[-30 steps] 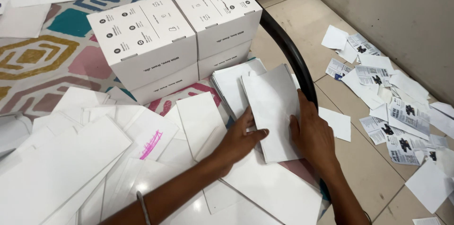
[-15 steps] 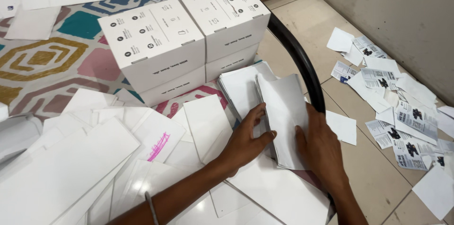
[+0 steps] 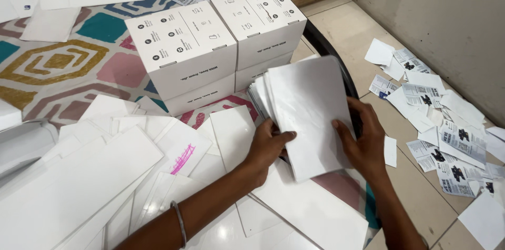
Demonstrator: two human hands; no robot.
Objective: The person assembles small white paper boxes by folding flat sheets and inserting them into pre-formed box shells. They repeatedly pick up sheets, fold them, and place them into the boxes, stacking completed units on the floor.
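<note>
Left hand point(image 3: 268, 145) & right hand point(image 3: 363, 142), both curled shut on opposite edges of the tilted stack of flat white card sheets point(image 3: 305, 108) at the edge of the patterned multicolour mat point(image 3: 63, 71), risk fanning it; loose sheets probably slide onto the beige tiled floor point(image 3: 421, 202) w/ scattered printed paper slips point(image 3: 447, 139).

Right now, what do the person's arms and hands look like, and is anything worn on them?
Both arms are bare, with no sleeves or gloves in view. The left hand has a thin metal bangle around its forearm. The right hand shows no ring, watch or band.
</note>
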